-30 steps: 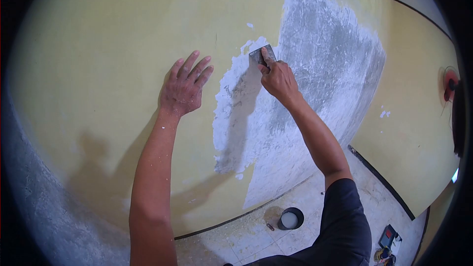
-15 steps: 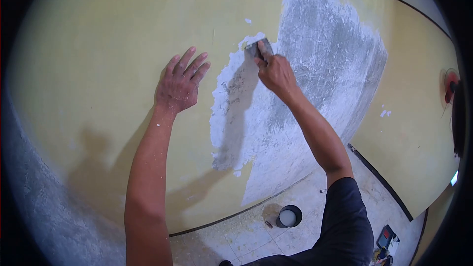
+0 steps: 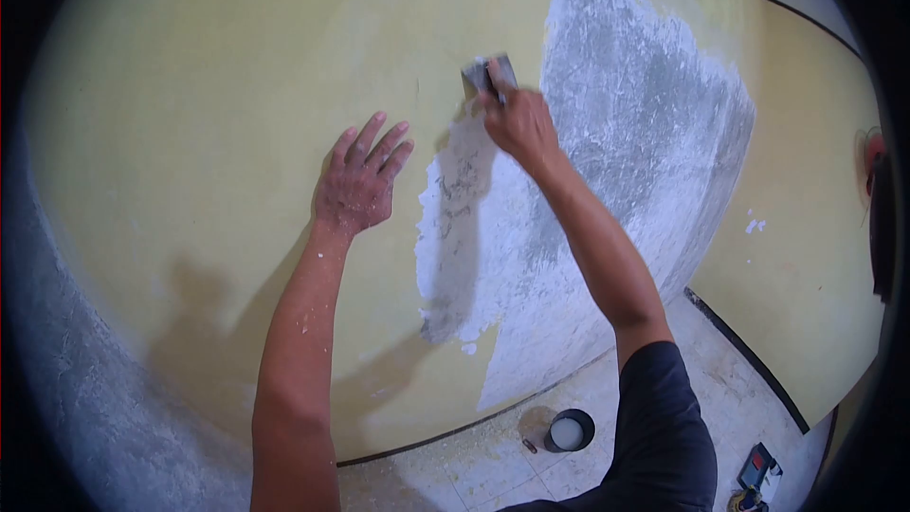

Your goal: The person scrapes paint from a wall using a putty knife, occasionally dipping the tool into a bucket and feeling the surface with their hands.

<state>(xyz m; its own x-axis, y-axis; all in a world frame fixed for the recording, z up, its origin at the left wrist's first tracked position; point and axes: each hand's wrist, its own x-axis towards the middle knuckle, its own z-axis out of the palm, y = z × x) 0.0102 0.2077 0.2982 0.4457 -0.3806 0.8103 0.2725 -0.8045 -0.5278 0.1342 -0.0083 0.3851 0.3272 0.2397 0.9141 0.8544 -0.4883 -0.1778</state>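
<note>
My right hand grips a scraper, its wide metal blade held against the wall at the upper edge of a stripped patch. One finger lies stretched along the tool. Bare white and grey plaster shows in the patch, with ragged paint edges. To the left, my left hand rests on the yellow painted wall, fingers spread and holding nothing. Pale flakes cling to that hand and forearm. The shadow of my right arm falls over the patch's left part.
A dark bucket with whitish contents stands on the tiled floor below the wall. Near it lies a small reddish object. A red fan is at the far right, and a dark case-like item sits at the lower right.
My right hand and the scraper have moved slightly up and left, beyond the patch's earlier upper edge. The view has shifted a little; my left hand stays spread on the wall.
</note>
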